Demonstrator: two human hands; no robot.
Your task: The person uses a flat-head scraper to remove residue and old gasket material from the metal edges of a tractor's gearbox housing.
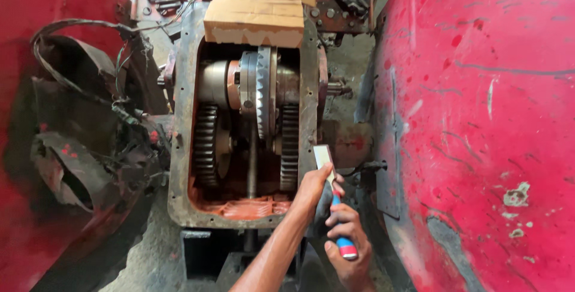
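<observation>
Head view: right hand [346,241] grips scraper [330,190] handle; left hand [314,187] fingers press blade onto housing rim [309,88].

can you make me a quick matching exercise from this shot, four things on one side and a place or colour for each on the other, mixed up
Things:
1. scraper
2. cardboard sheet
3. large gears
4. red fender

Descriptions:
A. fills the right side of the view
B. lies over the top end of the open housing
C. held in both the left hand and the right hand, blade on the housing's right rim
D. sit inside the open housing, dark and toothed

Pairs: 1-C, 2-B, 3-D, 4-A
</observation>
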